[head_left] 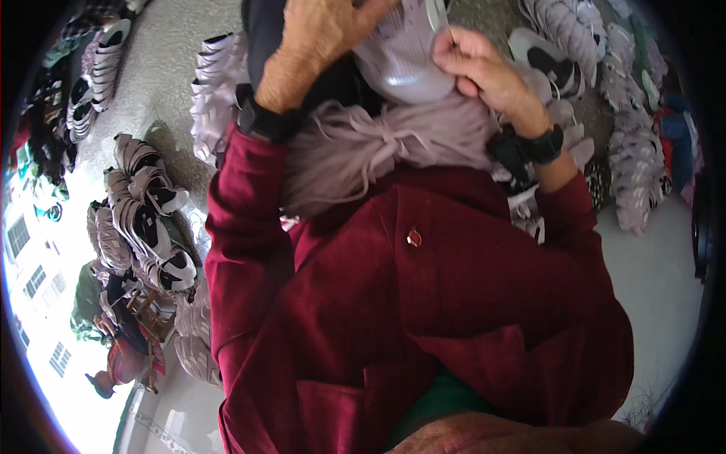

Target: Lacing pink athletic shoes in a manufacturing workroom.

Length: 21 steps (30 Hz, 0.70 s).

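A pale lilac shoe upper (404, 57) is held up close in front of me at the top of the view. My left hand (321, 38) wraps over its left side, and my right hand (480, 68) pinches its right edge between thumb and fingers. A thick bundle of lilac laces (363, 147) hangs below the shoe, draped over my dark red jacket (423, 303). Black wristbands sit on both wrists.
Stacks of lilac and white shoe uppers (215, 91) lie on the grey floor at left. More black-and-white uppers (147, 219) pile at lower left. Rows of similar uppers (635, 151) fill the right side. A bright window area lies at far left.
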Available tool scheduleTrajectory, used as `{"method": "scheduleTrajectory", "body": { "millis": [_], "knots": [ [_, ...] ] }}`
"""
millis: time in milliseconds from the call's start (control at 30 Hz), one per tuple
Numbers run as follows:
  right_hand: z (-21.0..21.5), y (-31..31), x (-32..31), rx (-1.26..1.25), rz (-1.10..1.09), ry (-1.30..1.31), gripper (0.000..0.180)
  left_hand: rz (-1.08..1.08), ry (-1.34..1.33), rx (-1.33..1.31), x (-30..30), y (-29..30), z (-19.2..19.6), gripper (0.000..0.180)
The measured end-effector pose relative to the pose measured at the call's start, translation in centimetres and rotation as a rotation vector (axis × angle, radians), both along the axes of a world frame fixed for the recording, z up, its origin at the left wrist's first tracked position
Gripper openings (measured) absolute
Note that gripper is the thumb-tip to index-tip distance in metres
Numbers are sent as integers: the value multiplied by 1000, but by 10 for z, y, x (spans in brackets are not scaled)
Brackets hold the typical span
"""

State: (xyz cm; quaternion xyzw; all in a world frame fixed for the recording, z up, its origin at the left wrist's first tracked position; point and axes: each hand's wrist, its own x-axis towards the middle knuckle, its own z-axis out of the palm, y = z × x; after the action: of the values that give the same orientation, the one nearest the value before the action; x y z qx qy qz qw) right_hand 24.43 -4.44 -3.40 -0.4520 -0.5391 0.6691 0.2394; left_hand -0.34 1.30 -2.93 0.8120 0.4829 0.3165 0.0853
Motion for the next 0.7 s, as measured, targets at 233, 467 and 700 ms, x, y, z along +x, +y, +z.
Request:
{"method": "scheduleTrajectory", "body": {
  "millis": [233,467,700],
  "knots": [
    [28,0,-3,-142,-42,-128,22,55,107,-70,-25,-1,2,84],
    [20,-24,12,657,157,-305,15,-249,-149,-293,-39,-116,47,26],
    [22,-40,-6,985,410,-485,14,-298,2,-331,-32,-193,34,24]
  ]
}}
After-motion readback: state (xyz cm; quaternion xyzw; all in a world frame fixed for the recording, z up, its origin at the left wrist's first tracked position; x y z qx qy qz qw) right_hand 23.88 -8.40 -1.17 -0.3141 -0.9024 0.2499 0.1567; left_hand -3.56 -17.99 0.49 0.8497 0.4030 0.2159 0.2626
